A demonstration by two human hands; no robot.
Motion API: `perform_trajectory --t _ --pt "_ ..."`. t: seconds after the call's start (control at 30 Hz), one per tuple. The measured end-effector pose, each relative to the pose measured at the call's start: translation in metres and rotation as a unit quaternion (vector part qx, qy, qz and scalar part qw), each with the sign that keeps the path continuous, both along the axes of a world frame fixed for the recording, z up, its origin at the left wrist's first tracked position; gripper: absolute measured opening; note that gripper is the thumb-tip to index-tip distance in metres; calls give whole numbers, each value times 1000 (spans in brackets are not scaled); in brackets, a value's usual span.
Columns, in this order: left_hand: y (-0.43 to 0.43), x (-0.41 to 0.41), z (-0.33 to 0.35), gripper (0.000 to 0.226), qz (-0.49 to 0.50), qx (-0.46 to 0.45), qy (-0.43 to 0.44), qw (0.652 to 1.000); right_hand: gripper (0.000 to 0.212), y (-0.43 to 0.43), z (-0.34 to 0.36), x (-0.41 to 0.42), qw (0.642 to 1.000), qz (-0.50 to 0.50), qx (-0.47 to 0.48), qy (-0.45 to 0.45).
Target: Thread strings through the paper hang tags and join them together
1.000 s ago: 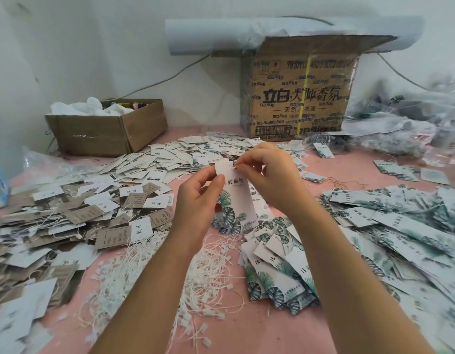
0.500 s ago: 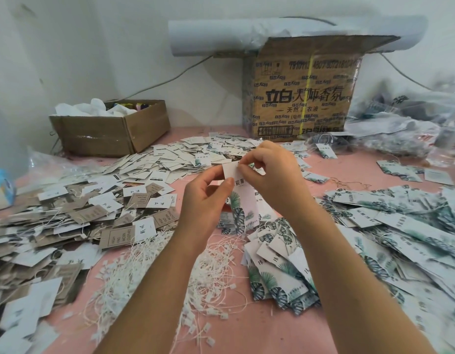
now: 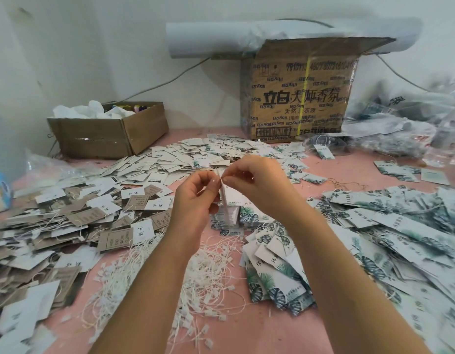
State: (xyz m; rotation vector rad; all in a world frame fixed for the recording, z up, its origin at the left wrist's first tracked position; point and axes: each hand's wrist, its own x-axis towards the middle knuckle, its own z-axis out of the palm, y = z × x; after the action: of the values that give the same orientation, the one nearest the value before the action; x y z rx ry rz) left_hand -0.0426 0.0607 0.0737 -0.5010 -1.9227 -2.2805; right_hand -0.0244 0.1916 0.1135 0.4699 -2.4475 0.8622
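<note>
Fingertips (image 3: 214, 179) of the left hand (image 3: 193, 200) and the right hand (image 3: 257, 185) pinch the top of a white leaf-printed paper hang tag (image 3: 227, 204), held edge-on over the middle of the pink worktop (image 3: 249, 330). I cannot tell whether a string runs through it. A tangle of white loop strings (image 3: 208, 272) waits by the near edge. Many brown and white card tags (image 3: 76, 218) toward the left edge show threads, so I'd judge the job well begun, with plenty left.

the tall cardboard box (image 3: 298, 98) at the far side, right of centre, carries big black print, "立白 大师香氛". under it is a smaller line, "天然 … 衣液", with one character blurred. the digit row along its top is too smeared to read. a brown tag (image 3: 115, 238) at the near left shows "work" and "clothing", turned sideways. the brush characters on the white tag (image 3: 142, 229) just beside it are unclear.
</note>
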Motion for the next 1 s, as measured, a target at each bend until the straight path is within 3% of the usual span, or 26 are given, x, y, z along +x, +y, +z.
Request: perform_trajectory --t 0.13,0.27,0.63,0.73,0.8,1.0 --pt "0 -2 0 20 28 18 -20 999 12 8 -4 -3 998 -13 -22 -61" --pt "-4 -6 3 20 45 94 -43 994 16 29 -4 -4 990 -43 -74 -114" --pt "-10 -6 4 10 82 121 -34 989 19 57 -9 -7 961 -126 -224 -98" --pt "-11 -5 5 9 64 130 -36 989 13 60 -9 -7 957 -114 -246 -102" --pt "-11 -4 6 11 51 122 -32 991 21 58 -9 -6 955 -88 -262 -103" --pt "-6 2 8 19 4 45 9 999 20 34 1 1 952 37 -289 -90"
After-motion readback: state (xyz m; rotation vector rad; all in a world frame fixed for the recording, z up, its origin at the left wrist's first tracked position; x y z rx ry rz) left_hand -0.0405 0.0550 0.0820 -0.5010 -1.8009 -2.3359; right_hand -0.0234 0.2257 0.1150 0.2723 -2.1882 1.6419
